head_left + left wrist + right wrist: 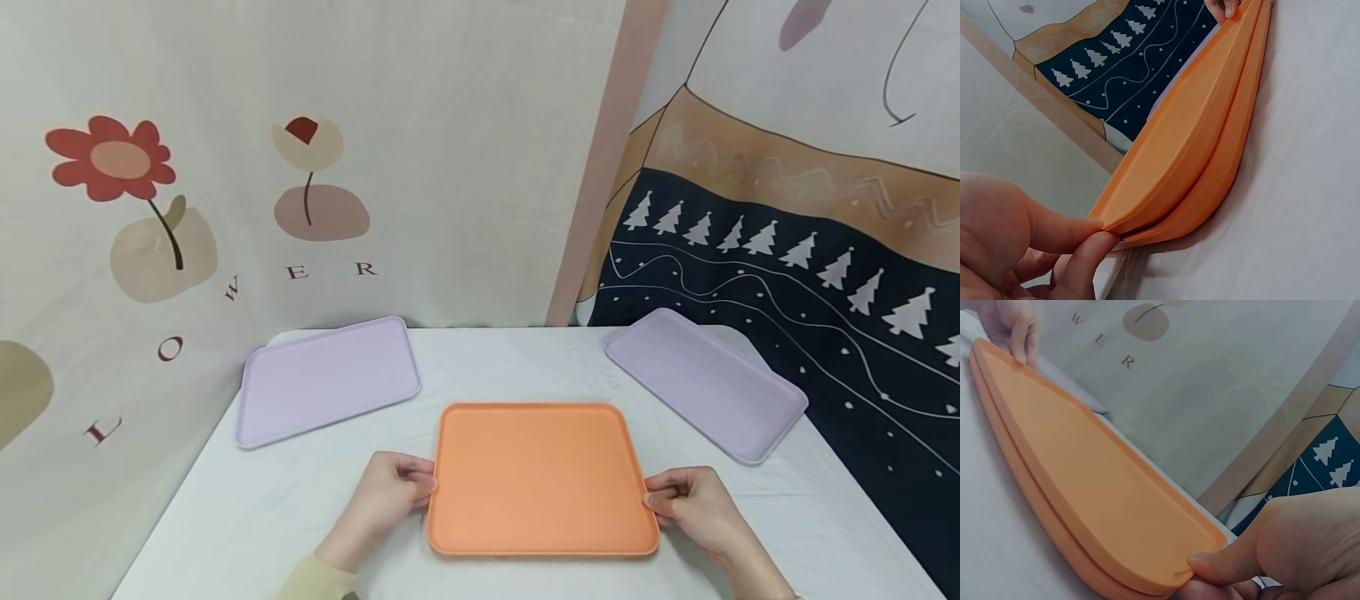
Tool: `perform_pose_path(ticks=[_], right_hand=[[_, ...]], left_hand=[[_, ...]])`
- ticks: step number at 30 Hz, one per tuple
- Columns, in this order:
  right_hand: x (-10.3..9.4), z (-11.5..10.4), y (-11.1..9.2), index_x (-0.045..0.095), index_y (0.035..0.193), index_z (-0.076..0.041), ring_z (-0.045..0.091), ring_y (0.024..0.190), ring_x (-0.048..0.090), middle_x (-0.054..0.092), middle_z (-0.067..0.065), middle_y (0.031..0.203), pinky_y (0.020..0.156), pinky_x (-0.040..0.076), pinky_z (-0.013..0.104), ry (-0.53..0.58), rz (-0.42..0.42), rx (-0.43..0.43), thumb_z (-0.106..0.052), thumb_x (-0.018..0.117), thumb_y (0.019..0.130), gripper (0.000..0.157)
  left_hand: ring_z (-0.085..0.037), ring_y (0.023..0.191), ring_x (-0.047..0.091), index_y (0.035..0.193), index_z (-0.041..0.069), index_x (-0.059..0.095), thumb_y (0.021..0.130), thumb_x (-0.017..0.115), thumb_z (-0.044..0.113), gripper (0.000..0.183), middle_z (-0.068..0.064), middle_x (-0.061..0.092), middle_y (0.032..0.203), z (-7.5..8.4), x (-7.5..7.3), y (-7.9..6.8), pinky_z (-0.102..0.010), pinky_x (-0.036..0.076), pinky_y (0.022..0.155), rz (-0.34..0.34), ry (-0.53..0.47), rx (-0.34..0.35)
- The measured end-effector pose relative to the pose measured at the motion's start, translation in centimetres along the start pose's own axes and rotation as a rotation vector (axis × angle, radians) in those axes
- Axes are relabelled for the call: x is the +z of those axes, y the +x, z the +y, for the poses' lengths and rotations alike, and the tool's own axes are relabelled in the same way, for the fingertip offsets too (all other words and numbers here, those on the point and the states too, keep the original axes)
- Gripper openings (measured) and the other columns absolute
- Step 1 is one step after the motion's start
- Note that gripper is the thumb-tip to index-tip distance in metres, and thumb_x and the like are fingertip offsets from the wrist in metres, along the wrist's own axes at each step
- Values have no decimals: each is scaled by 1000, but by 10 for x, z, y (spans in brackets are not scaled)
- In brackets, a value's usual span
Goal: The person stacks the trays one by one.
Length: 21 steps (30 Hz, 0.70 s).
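An upper orange tray (540,479) lies face up at the front of the white table in the head view. Both wrist views reveal a second, lower orange tray (1229,172) directly beneath it, with a narrow dark gap between their rims. My left hand (390,492) pinches the upper tray's left edge between thumb and fingers. On the opposite side, my right hand (693,504) pinches its right edge, thumb on top of the rim. From above, the lower tray is almost wholly hidden.
A lilac tray (330,383) lies at the back left of the white-covered table (495,362), and another lilac tray (705,383) sits angled at the back right. Printed cloth (465,167) hangs behind and beside the table.
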State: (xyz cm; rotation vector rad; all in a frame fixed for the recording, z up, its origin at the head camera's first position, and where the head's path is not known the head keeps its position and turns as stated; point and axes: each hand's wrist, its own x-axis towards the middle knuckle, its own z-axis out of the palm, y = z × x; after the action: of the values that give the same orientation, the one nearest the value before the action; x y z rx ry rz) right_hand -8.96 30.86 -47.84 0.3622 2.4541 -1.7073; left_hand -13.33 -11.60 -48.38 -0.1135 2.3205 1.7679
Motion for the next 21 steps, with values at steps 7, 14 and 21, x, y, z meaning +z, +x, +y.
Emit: perform_pose_path(ticks=[7, 14, 21], right_hand=[[1, 0, 0, 73, 105, 16, 20, 76, 70, 70, 9, 84, 62, 63, 30, -9, 13, 2, 15, 74, 87, 18], [2, 1, 0, 72, 106, 16, 21, 77, 71, 70, 14, 87, 64, 63, 31, -8, 10, 7, 14, 75, 87, 19], [-2, 3, 0, 71, 109, 18, 23, 80, 72, 72, 14, 89, 66, 64, 32, 2, -9, 21, 11, 75, 90, 21]], left_hand=[[-26, 85, 76, 108, -15, 71, 88, 70, -14, 20, -14, 72, 95, 0, -1, 0, -32, 65, 75, -5, -6, 7], [-25, 85, 76, 108, -15, 72, 88, 71, -14, 20, -14, 73, 94, 0, -1, 0, -32, 65, 75, -4, -7, 6], [-25, 82, 75, 106, -14, 74, 89, 77, -10, 18, -14, 74, 90, -1, -2, 0, -34, 65, 72, -5, -6, 23]])
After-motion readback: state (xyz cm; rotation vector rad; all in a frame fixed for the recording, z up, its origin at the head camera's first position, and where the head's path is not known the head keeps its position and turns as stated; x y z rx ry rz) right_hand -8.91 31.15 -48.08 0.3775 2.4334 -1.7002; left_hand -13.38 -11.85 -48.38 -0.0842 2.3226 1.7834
